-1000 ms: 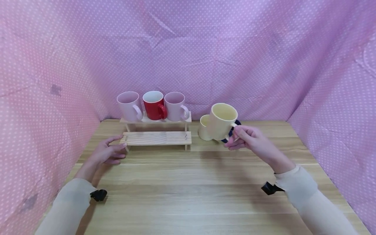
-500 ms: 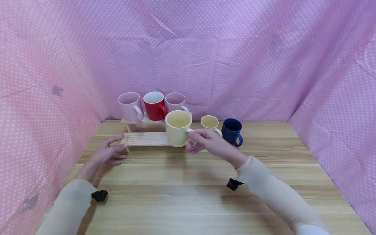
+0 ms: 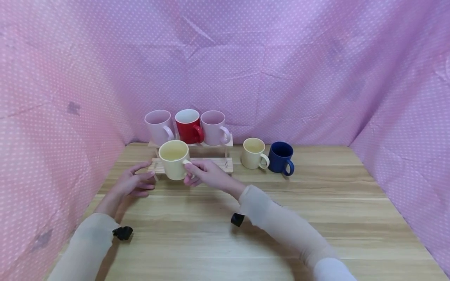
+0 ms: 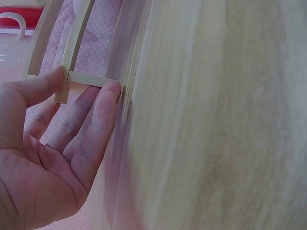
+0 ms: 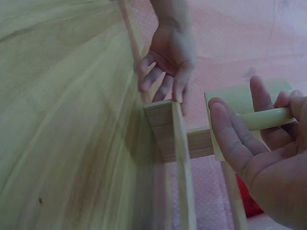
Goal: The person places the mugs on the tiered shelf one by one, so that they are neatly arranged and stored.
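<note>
Yellow mug (image 3: pixel 172 163) aloft above the lower shelf (image 3: pixel 224 165), right hand (image 3: pixel 211 175) pinching its handle (image 5: pixel 268 119), left hand (image 3: pixel 127 184) gripping the shelf's end between thumb and fingers. One red mug (image 3: pixel 188 132) and two pink mugs (image 3: pixel 159 130) look settled up top; second yellow mug (image 3: pixel 251 159) and navy mug (image 3: pixel 279 159) seemingly remain.

Raised yellow mug (image 3: pixel 172 162) carried left across lower shelf (image 3: pixel 225 164).

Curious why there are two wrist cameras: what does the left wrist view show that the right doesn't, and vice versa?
Left wrist only: a pale pink mug handle. Right wrist only: the right hand holding a yellow mug. Both: the left hand touching the wooden rack, part of a red mug, the table and pink cloth.
</note>
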The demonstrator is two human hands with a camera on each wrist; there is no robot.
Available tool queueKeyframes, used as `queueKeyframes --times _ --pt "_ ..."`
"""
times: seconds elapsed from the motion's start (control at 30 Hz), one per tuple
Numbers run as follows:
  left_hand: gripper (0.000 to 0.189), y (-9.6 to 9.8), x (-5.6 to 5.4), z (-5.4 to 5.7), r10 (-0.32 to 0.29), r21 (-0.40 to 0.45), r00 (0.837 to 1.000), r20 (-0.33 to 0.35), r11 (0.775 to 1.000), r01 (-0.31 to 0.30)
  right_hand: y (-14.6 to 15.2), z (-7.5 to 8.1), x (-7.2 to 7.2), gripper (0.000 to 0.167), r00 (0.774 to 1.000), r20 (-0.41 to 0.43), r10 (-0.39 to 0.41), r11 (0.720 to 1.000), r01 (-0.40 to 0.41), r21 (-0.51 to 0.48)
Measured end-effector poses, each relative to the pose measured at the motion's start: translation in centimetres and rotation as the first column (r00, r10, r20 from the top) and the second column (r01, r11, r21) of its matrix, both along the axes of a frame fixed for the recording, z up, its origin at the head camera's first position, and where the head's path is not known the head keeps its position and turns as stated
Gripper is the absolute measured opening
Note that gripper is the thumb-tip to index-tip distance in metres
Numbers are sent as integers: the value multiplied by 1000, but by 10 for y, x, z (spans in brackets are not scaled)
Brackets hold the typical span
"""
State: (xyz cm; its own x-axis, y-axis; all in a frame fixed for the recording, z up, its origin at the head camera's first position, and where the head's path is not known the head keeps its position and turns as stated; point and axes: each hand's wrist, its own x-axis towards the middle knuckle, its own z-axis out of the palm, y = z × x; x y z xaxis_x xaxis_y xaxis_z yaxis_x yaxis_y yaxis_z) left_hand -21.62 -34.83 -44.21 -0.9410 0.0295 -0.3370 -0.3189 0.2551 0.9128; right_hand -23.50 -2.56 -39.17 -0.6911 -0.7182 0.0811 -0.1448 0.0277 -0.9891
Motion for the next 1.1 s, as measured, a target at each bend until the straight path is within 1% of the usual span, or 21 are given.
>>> queueKeyframes --times 0.17,0.3,0.47,0.57,0.67,0.77,0.93,1.1 --pt "80 3 -3 -3 -6 5 1000 -1 1000 6 -17 -10 -9 37 1000 1 -22 999 22 41" --pt "80 7 -3 -1 -4 0 1000 -1 1000 4 -26 -17 -14 35 999 16 -39 997 38 61" --pt "80 9 -3 0 -2 -2 1000 0 1000 2 -32 -21 -18 36 999 26 -38 996 36 79" --pt "80 10 -4 0 1 -1 1000 7 1000 -1 -34 -23 -20 35 998 24 -54 995 52 82" --pt "81 9 -4 1 -1 -3 1000 5 1000 1 -38 -23 -20 33 996 21 -91 993 90 77" --pt "80 6 -3 1 4 -9 1000 0 1000 -4 -44 -24 -20 35 992 25 -121 990 119 77" --pt "82 4 -1 0 -5 -10 1000 5 1000 5 -54 -28 -17 41 985 59 -159 986 155 68" --pt "84 3 0 1 1 -13 1000 8 1000 -1 -59 -28 -12 42 976 99 -192 981 188 51"
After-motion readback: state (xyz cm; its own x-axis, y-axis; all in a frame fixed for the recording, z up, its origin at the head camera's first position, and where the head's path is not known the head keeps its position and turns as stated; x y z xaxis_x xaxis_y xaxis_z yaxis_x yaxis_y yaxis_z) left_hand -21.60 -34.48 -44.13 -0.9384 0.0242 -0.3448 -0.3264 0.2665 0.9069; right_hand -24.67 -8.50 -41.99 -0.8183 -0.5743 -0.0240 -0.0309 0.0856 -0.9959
